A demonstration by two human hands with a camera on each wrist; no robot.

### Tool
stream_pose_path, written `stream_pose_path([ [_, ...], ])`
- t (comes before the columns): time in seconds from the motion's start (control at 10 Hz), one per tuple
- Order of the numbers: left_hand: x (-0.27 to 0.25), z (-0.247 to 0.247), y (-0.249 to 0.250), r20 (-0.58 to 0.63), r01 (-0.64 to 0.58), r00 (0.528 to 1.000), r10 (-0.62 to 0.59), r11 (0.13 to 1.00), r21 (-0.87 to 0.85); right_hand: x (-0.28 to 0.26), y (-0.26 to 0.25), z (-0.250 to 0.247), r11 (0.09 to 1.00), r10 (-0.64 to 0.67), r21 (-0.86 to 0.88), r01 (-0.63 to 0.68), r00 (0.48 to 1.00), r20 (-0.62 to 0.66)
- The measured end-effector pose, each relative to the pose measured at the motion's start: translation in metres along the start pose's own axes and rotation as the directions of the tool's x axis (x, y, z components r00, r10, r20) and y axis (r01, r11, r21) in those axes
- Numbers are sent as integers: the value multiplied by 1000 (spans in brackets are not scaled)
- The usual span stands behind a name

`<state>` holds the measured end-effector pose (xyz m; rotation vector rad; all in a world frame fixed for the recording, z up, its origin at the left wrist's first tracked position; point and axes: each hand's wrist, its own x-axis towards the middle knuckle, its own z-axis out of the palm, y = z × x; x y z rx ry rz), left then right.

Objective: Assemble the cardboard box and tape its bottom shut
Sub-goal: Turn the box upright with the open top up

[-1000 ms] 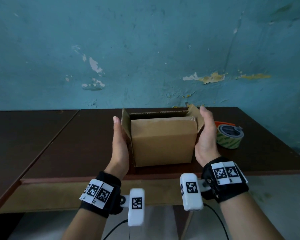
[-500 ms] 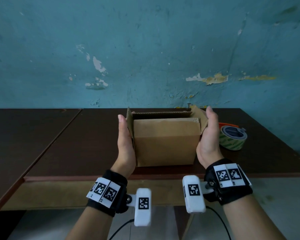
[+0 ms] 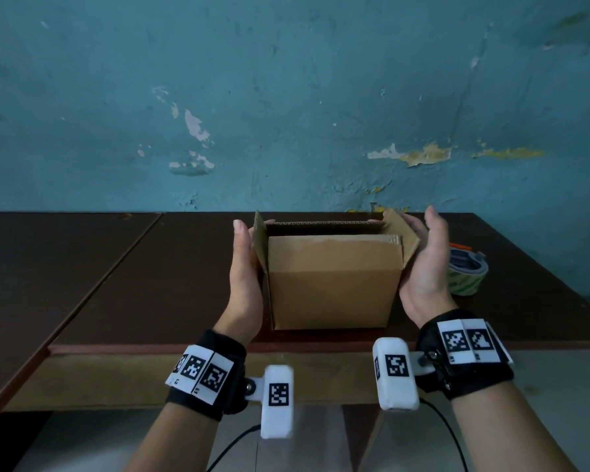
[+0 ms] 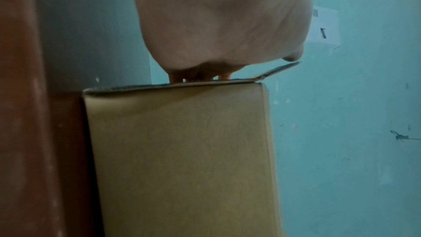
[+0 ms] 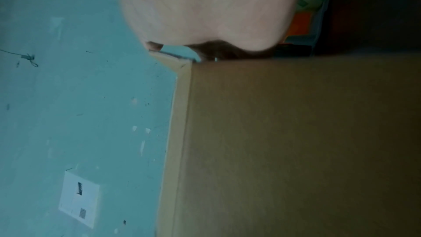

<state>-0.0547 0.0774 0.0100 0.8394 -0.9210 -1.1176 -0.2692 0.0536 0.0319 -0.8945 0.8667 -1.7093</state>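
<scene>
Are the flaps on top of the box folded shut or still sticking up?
Partly. On the cardboard box the near flap lies folded down; the two side flaps stand up, a hand outside each.

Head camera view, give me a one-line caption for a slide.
Both hands, left hand and right hand, flank an open-flapped cardboard box on a dark table, tape roll nearby.

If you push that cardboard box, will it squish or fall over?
The cardboard box probably squishes a little: its top flaps are open and its walls look thin. It likely slides rather than tips, since it sits flat on the table. It looks empty, so it is probably light.
</scene>
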Motion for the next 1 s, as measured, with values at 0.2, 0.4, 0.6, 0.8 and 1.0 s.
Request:
stream_pose_path([
  [0.2, -4, 3, 2, 58, 64, 996, -66, 997, 35, 1, 3, 1, 998, 21, -55, -20, 1000, 16],
  [0.4, -2, -1, 2, -9, -19, 1000, 19, 998, 52, 1, -5, -1, 998, -9, -65, 9, 1000, -1],
  [0.6, 7, -11, 6, -181, -70, 981, 71, 997, 15, 4, -13, -12, 988, -41, -151, 35, 998, -39],
  [0.8, 12, -23, 10, -255, -45, 965, 55, 998, 44, 6, -17, -18, 987, -75, -148, 65, 995, -65],
  [1.0, 14, -26, 11, -250, -45, 967, 53, 998, 35, 6, -33, -24, 984, -157, -94, 148, 983, -93],
])
